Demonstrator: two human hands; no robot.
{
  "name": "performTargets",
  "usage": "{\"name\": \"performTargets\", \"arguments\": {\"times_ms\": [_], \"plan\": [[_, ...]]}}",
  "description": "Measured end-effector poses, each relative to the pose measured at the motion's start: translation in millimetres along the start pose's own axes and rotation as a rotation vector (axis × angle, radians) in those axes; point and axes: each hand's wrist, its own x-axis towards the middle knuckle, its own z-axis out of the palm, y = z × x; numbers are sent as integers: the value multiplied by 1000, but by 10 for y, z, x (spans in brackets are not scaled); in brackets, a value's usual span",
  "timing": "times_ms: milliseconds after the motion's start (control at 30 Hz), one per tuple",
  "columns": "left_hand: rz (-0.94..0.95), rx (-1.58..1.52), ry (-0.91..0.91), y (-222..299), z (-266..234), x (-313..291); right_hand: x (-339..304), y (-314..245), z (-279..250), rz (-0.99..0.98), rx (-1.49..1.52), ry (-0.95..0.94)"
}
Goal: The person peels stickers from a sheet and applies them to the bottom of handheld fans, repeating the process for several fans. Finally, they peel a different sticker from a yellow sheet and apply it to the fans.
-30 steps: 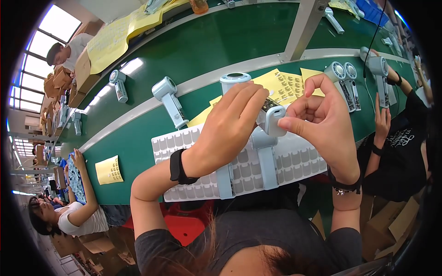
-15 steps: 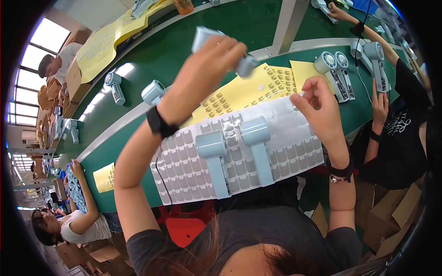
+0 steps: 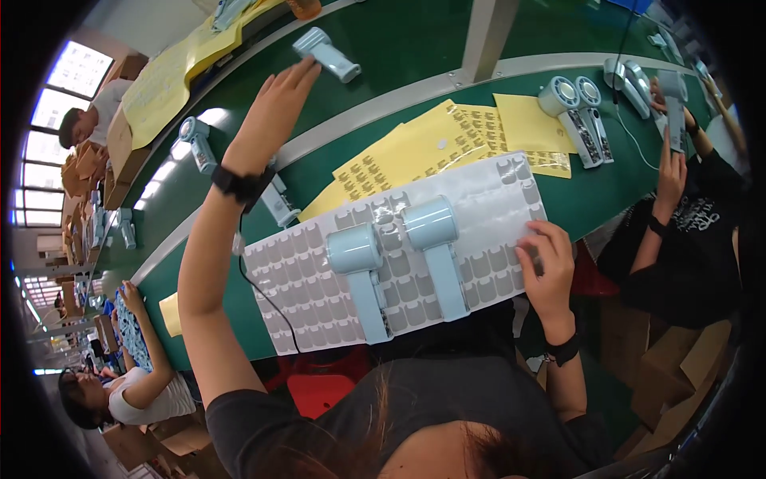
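My left hand [image 3: 275, 116] reaches far over the green surface, fingers stretched out. Its fingertips are at the head end of a pale blue handheld fan [image 3: 337, 61] lying there; whether they still touch it I cannot tell. My right hand [image 3: 549, 275] holds nothing, its fingers apart and curved beside the right edge of a white sheet of grey stickers [image 3: 495, 211]. Two more pale blue fans lie side by side on this sheet, a left fan [image 3: 369, 299] and a right fan [image 3: 447, 275], handles pointing toward me.
Yellow sticker sheets [image 3: 399, 152] lie beyond the white sheet. Several fans with exposed handle insides, one a standing fan [image 3: 586, 136], are at right. A metal post [image 3: 485, 40] rises behind. A co-worker's hand [image 3: 670, 180] holds a fan at right. A black cable [image 3: 267, 299] crosses the sheet's left side.
My left hand has carried a fan away from me and to the left, and the fan now lies on the green surface. My right hand has come down nearer to me along the sheet's edge.
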Motion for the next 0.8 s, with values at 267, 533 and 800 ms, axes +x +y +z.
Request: {"name": "performTargets", "arguments": {"times_ms": [267,533,800], "plan": [[120,41,-234,270,-327,-1446,-210,47,166,6,32,99],[-69,-320,216,536,-552,-1157,-114,-47,-5,54,198,35],[-144,-620,569,1217,-901,-875,175,-223,-112,5,-17,-68]]}}
